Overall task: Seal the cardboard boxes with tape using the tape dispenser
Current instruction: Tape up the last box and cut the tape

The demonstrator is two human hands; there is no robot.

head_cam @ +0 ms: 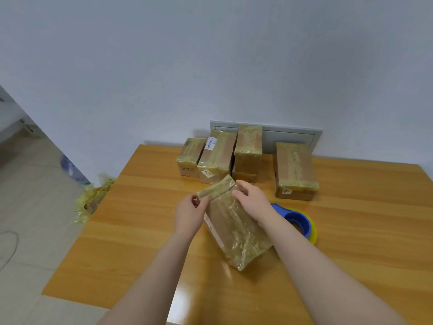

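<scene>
A cardboard box wrapped in yellowish tape lies tilted on the wooden table in front of me. My left hand pinches its far left corner. My right hand grips the far top edge, fingers curled over it. The blue tape dispenser with a yellow roll lies on the table just right of the box, partly hidden behind my right forearm.
Several taped boxes stand at the table's back: a small one, a labelled one, a tall stack and one at the right. A heap of crumpled tape lies on the floor off the table's left edge.
</scene>
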